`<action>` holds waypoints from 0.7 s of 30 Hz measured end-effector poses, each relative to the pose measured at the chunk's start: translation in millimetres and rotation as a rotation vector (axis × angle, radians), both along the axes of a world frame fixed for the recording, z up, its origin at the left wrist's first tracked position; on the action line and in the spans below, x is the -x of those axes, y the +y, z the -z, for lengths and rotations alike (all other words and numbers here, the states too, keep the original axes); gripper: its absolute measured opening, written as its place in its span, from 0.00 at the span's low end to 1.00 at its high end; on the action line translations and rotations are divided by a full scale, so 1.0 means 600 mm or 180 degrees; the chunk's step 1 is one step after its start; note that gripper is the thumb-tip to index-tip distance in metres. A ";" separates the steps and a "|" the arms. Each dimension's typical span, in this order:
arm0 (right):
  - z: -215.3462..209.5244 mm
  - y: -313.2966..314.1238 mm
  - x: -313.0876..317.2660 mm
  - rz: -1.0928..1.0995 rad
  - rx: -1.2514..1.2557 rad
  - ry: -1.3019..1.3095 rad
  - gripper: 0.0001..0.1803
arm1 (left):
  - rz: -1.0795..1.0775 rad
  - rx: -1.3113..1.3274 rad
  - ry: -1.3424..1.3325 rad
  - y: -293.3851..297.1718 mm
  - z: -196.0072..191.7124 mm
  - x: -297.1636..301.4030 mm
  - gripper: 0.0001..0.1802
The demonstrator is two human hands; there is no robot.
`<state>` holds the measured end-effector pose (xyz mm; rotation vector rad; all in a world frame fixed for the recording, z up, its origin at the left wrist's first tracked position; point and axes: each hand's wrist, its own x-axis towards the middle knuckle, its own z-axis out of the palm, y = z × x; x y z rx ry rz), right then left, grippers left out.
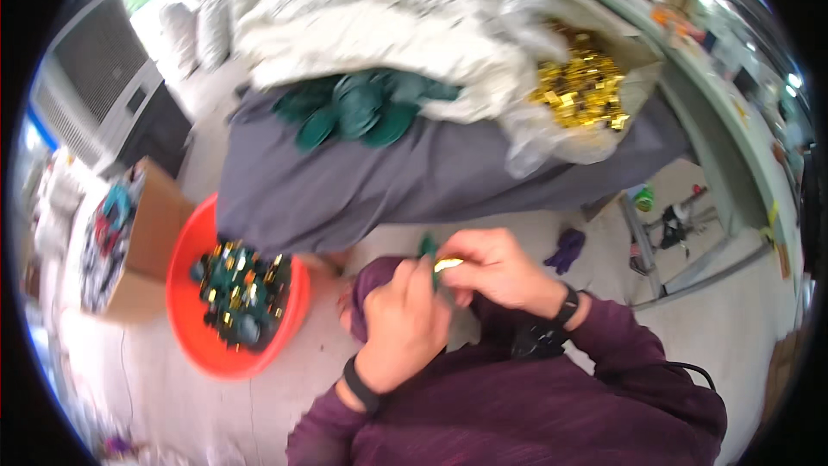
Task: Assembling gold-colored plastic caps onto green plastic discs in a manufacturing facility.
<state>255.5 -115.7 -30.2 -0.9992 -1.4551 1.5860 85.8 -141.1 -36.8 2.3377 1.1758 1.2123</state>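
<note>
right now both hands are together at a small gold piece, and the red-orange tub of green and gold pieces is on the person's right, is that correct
The side is wrong: the head view shows the red-orange tub of green and gold pieces on the person's left. The left hand and right hand are together at a small gold piece.

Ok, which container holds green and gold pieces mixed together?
The round orange basin on the floor; the plastic bag shows gold pieces, the white sack green discs.

Both hands close together, fingers curled inward, forearms angled in from either side
</note>
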 end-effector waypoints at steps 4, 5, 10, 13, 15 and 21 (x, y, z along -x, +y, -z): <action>0.018 0.004 0.018 -0.0263 0.0668 0.0431 0.09 | 0.0098 -0.0308 0.0094 0.009 0.015 0.026 0.18; 0.010 0.006 0.016 -0.0370 0.0258 0.0195 0.10 | 0.0078 -0.0254 -0.0148 0.014 0.021 0.037 0.16; -0.080 0.027 -0.097 0.1752 -0.2887 -0.1419 0.13 | -0.1426 0.0818 -0.1568 0.029 0.007 0.193 0.07; -0.120 0.063 -0.228 0.2882 -0.3452 -0.2302 0.07 | -0.2308 0.0280 -0.0771 0.052 0.030 0.387 0.15; -0.133 0.088 -0.293 0.2736 -0.3123 -0.3108 0.09 | -0.2728 -0.0324 -0.0058 0.061 0.038 0.428 0.19; -0.087 0.179 -0.359 0.2448 -0.2360 -0.4714 0.10 | -0.2189 -0.0409 0.0010 0.094 -0.038 0.269 0.22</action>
